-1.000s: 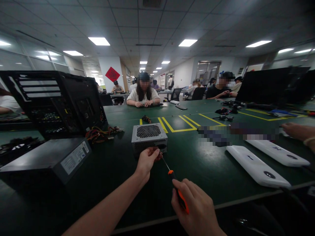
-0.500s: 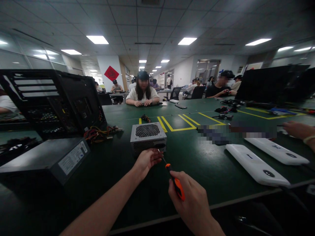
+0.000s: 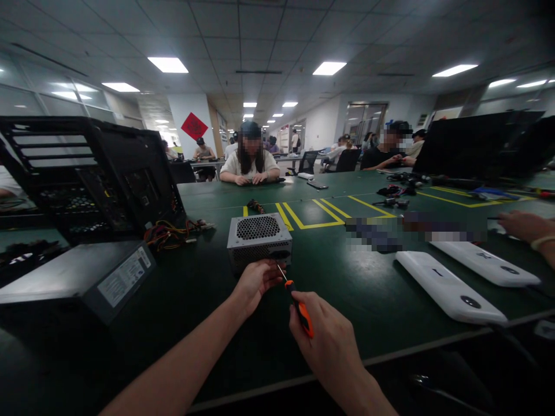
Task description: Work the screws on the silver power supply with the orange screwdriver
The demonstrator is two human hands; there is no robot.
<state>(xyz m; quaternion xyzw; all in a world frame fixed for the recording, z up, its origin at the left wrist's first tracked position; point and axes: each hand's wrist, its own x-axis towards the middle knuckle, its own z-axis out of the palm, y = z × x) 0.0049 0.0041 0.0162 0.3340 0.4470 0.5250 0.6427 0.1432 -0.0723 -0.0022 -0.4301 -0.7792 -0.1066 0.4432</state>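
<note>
A grey power supply unit (image 3: 259, 226) with a honeycomb fan grille on top sits on the green table in front of me. My left hand (image 3: 255, 284) is at its near side, fingers curled together close to the screwdriver's tip. Whatever those fingers pinch, if anything, is too small or hidden to make out. My right hand (image 3: 327, 326) is closed round the orange and black handle of a screwdriver (image 3: 305, 318). Its thin metal shaft points up and left, ending beside my left fingertips just below the unit's dark socket. Contact with a screw cannot be seen.
To the left stand an open black computer case (image 3: 91, 179), a larger metal power supply (image 3: 82, 277) and bundled cables (image 3: 173, 234). Two white devices (image 3: 451, 286) lie at the right near another person's hand (image 3: 524, 225). A person (image 3: 250, 159) sits across the table (image 3: 208, 346).
My right hand and the screwdriver have shifted slightly left and forward, closer to my left fingers. My left hand stays at the power supply's near side. The whole view has shifted a little.
</note>
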